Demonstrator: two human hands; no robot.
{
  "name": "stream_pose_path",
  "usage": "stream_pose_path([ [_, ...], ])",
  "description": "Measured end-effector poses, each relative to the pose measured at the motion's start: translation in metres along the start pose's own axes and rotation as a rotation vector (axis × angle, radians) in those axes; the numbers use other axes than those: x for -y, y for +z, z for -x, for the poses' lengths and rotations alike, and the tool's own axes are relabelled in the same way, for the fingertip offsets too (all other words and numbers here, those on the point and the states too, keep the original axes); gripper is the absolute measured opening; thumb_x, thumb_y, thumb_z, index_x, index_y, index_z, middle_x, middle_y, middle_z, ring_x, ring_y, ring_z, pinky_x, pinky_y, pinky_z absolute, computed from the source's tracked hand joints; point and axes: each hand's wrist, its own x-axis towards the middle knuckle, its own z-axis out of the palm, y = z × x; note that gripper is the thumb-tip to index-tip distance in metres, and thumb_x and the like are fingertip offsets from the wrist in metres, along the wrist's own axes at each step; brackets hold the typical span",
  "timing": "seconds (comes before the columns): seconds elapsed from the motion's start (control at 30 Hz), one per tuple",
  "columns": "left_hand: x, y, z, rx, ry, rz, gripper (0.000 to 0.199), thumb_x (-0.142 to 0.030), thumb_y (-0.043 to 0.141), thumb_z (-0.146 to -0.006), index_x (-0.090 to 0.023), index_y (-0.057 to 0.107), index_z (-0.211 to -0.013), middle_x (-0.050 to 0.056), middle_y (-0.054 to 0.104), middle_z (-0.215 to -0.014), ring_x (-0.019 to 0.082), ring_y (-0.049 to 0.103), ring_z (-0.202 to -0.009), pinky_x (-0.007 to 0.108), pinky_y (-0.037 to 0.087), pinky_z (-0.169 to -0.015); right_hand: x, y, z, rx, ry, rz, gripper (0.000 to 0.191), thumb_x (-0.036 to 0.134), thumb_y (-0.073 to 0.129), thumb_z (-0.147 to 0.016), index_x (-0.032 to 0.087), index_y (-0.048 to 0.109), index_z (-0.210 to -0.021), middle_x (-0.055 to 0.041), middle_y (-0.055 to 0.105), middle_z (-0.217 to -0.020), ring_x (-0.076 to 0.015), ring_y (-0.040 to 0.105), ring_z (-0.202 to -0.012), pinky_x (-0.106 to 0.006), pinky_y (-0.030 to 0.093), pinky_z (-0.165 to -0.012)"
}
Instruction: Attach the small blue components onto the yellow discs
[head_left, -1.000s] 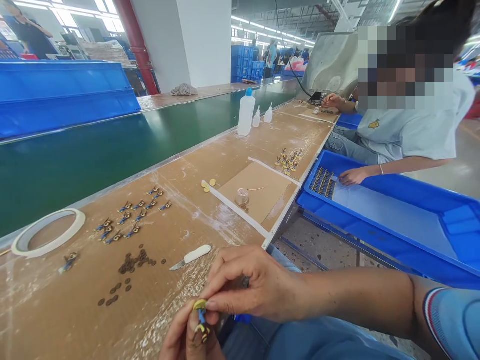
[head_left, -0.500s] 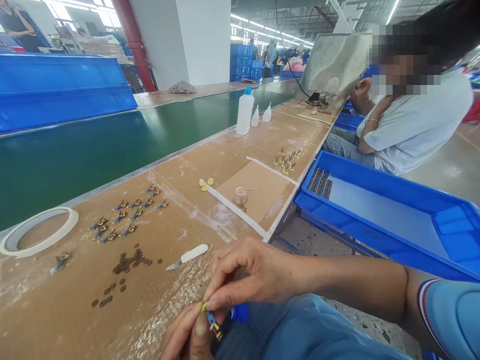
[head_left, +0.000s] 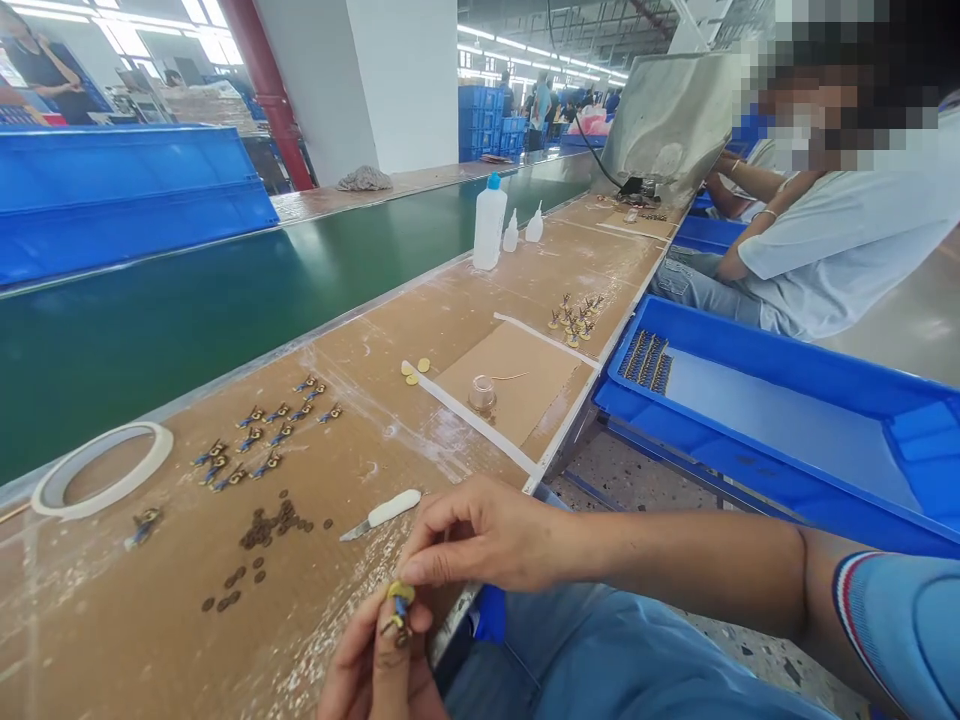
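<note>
Head view: on a brown worktop point(head_left: 450, 300) beside a green conveyor belt point(head_left: 187, 300), a roll of tape point(head_left: 101, 468) lies at the far left, with one small figure point(head_left: 142, 525) near it. Further right, rows of painted figures point(head_left: 266, 430) lie flat, and a heap of dark discs point(head_left: 262, 530) sits just below them. A white-handled knife point(head_left: 381, 513) rests near the worktop's front edge. At bottom centre, the left hand point(head_left: 375, 665) has its grip closed on a tiny blue and yellow figure point(head_left: 397, 605), pinched upright between the fingertips, just off the worktop edge and over the lap. The right hand point(head_left: 495, 535) meets it from above, thumb and forefinger pressed to the figure's yellow top. Further back stand white bottles point(head_left: 491, 222). At right, a blue tray point(head_left: 787, 420) holds more figures, and a co-worker point(head_left: 825, 250) sits beyond.
</note>
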Motion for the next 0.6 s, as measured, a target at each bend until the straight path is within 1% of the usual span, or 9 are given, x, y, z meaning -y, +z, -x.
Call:
stream_pose_path([
  [0.07,0.001,0.000,-0.005,-0.049,-0.054,0.066,0.033,-0.028,0.094,-0.046,-0.017,0.074,-0.070,0.000,0.074,-0.071,0.012,0.065,-0.055,0.025,0.062,-0.066,-0.003,0.002,-0.003,0.014,0.076,-0.172,0.037,0.046,0.076,-0.075,0.011,0.072,-0.085,-0.0013,0.066,-0.077,-0.0104,0.063,-0.074,-0.025,0.051,-0.076],
  [0.13,0.002,0.001,-0.007,-0.081,-0.096,0.071,0.037,-0.030,0.094,-0.045,-0.017,0.074,-0.073,0.001,0.074,-0.073,0.014,0.067,-0.059,0.028,0.062,-0.067,-0.006,0.005,-0.004,0.025,0.124,-0.276,0.042,0.047,0.080,-0.068,0.012,0.072,-0.090,-0.0012,0.067,-0.078,-0.0106,0.064,-0.073,-0.026,0.053,-0.075],
  [0.17,0.003,0.002,-0.007,-0.097,-0.109,0.075,0.038,-0.031,0.094,-0.045,-0.017,0.074,-0.075,0.001,0.074,-0.073,0.015,0.068,-0.061,0.028,0.062,-0.067,-0.006,0.006,-0.003,0.017,0.116,-0.288,0.042,0.046,0.082,-0.066,0.012,0.072,-0.090,-0.0010,0.067,-0.079,-0.0103,0.064,-0.072,-0.025,0.054,-0.073],
  [0.27,0.005,0.005,-0.005,-0.121,-0.109,0.100,0.039,-0.030,0.094,-0.043,-0.019,0.073,-0.073,0.000,0.073,-0.070,0.014,0.068,-0.062,0.023,0.061,-0.062,-0.005,0.008,0.001,-0.030,0.005,-0.211,0.035,0.041,0.082,-0.068,0.012,0.074,-0.085,-0.0011,0.067,-0.078,-0.0090,0.063,-0.071,-0.020,0.052,-0.066],
  [0.37,0.005,0.005,-0.004,-0.111,-0.055,0.108,0.036,-0.028,0.095,-0.043,-0.021,0.073,-0.071,-0.003,0.073,-0.070,0.010,0.067,-0.062,0.016,0.058,-0.059,-0.003,0.008,0.004,-0.048,-0.090,-0.131,0.035,0.041,0.083,-0.067,0.012,0.075,-0.084,-0.0009,0.067,-0.076,-0.0089,0.062,-0.069,-0.019,0.051,-0.063],
  [0.43,0.005,0.005,-0.003,-0.095,-0.002,0.103,0.036,-0.029,0.095,-0.042,-0.021,0.073,-0.070,-0.004,0.073,-0.071,0.011,0.066,-0.061,0.016,0.058,-0.057,-0.002,0.009,0.005,-0.046,-0.119,-0.128,0.037,0.043,0.083,-0.066,0.012,0.075,-0.083,-0.0007,0.067,-0.076,-0.0090,0.063,-0.069,-0.019,0.051,-0.062],
  [0.5,0.004,0.004,-0.002,-0.078,0.032,0.081,0.036,-0.030,0.094,-0.043,-0.020,0.073,-0.070,-0.003,0.073,-0.071,0.013,0.066,-0.059,0.019,0.059,-0.054,-0.003,0.010,0.006,-0.049,-0.131,-0.128,0.038,0.045,0.082,-0.066,0.012,0.074,-0.084,-0.0007,0.067,-0.077,-0.0085,0.063,-0.069,-0.018,0.051,-0.062],
  [0.6,0.003,0.004,0.002,-0.099,0.079,0.002,0.032,-0.032,0.092,-0.052,-0.020,0.074,-0.075,-0.002,0.074,-0.073,0.015,0.068,-0.061,0.023,0.061,-0.056,-0.004,0.011,0.007,-0.067,-0.162,-0.064,0.038,0.046,0.082,-0.066,0.013,0.074,-0.083,0.0001,0.065,-0.076,-0.0075,0.060,-0.067,-0.017,0.049,-0.060],
])
